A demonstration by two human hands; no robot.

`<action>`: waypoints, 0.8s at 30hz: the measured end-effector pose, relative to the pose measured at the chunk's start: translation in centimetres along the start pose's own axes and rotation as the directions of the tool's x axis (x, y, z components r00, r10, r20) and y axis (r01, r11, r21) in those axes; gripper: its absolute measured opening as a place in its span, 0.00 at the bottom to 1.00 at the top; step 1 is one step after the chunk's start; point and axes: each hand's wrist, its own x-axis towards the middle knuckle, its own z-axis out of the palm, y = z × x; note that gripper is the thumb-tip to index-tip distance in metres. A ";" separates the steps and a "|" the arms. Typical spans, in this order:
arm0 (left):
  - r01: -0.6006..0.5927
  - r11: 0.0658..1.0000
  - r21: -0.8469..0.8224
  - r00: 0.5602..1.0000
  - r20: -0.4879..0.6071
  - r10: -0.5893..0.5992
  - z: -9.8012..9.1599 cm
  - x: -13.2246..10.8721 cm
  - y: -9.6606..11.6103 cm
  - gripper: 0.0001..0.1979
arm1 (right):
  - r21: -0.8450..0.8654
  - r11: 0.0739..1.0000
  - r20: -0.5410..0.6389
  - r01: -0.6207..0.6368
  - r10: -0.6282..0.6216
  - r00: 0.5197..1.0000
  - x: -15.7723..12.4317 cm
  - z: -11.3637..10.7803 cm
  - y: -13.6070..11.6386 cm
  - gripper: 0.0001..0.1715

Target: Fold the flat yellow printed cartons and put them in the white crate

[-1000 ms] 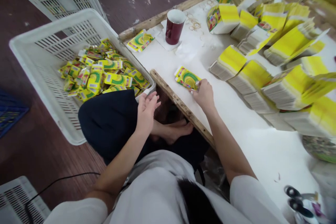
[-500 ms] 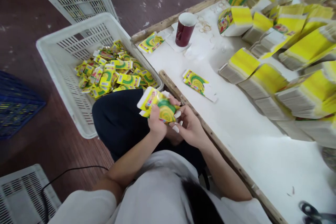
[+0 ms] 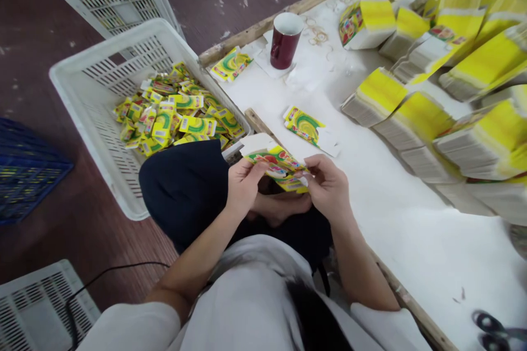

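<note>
Above my lap, a small yellow and green printed carton point(image 3: 274, 160) is held between both hands, with a white flap sticking out at its far left end. My left hand point(image 3: 242, 184) pinches its left side, thumb on top. At the other end my right hand point(image 3: 327, 184) grips the carton's right edge with thumb and fingers. Just beyond, on the white table point(image 3: 387, 197), lies a flattened yellow carton point(image 3: 304, 126) with a white flap. Whether anything is inside the held carton I cannot tell.
A white crate point(image 3: 102, 88) holding several small yellow cartons point(image 3: 164, 115) stands left of the table. On the table are a dark red cup point(image 3: 284, 41), another carton point(image 3: 231, 64), stacked flat cartons point(image 3: 379, 96) and black scissors point(image 3: 489, 326). A blue crate point(image 3: 28, 170) is far left.
My hands have moved apart, the right one going right to the carton's end. The carton has turned, showing its narrow side and white flap instead of the broad green-swirl face.
</note>
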 end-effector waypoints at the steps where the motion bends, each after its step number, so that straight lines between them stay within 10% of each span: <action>1: -0.009 1.000 0.001 0.998 0.054 0.009 -0.5 0.4 0.5 0.20 | -0.085 0.994 0.010 0.070 -0.069 0.998 0.1 -0.8 -0.1 0.08; 7: -0.097 0.947 0.306 0.862 0.501 -0.073 -2.8 1.5 4.5 0.47 | -0.307 0.853 0.361 0.422 -0.306 0.881 0.2 -3.4 -1.5 0.14; 10: -0.095 0.798 0.595 0.835 0.484 -0.261 -1.4 0.0 4.4 0.48 | -0.324 0.830 0.355 0.455 -0.339 0.871 -0.4 -2.3 -1.8 0.12; 17: -0.089 0.798 0.596 0.985 0.173 -0.019 0.8 -2.1 1.4 0.44 | -0.340 0.932 -0.234 0.126 -0.214 0.948 -3.3 3.0 -1.2 0.07; 24: -0.351 0.686 0.637 0.908 0.411 0.084 -0.3 -1.8 1.8 0.41 | 0.249 0.950 -0.121 -0.189 0.224 0.967 -1.6 1.6 -1.4 0.21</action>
